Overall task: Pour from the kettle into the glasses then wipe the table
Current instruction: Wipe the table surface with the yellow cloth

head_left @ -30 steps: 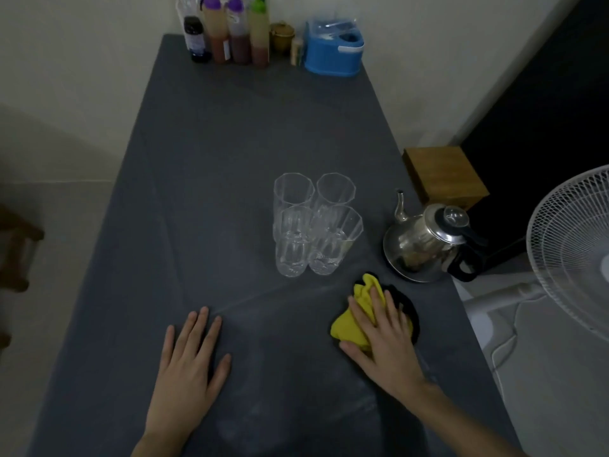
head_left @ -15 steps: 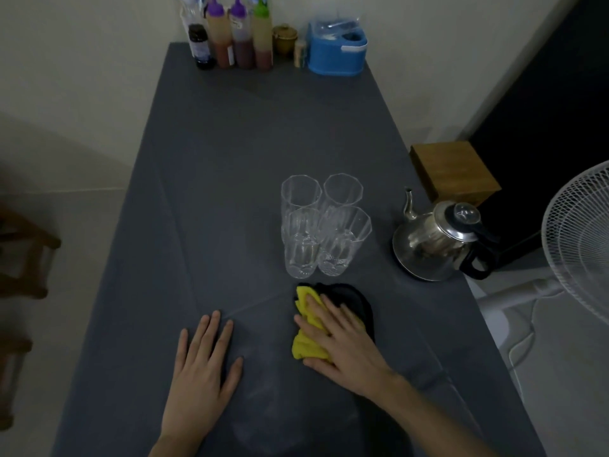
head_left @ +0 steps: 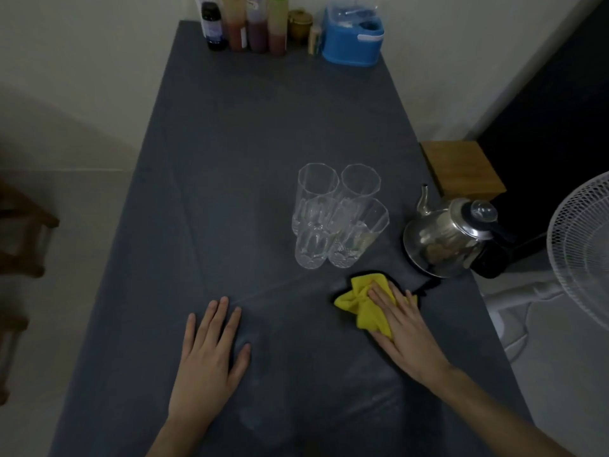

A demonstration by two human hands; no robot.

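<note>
Several clear glasses [head_left: 336, 219] stand bunched together in the middle of the dark grey table [head_left: 247, 143]. A steel kettle [head_left: 445, 239] with a black handle sits to their right, near the table's right edge. My right hand [head_left: 405, 324] lies flat on a yellow and black cloth [head_left: 359, 301] and presses it against the table just in front of the glasses. My left hand [head_left: 211, 351] rests palm down on the table at the near left, fingers spread, holding nothing.
Sauce bottles [head_left: 247, 24] and a blue plastic box [head_left: 352, 37] line the table's far end. A wooden box [head_left: 461, 169] and a white fan [head_left: 583, 245] stand off the right edge. A wooden chair [head_left: 19, 245] is at the left.
My right hand slid the cloth left across the table, then back to the right toward the kettle. My left hand stayed planted in place.
</note>
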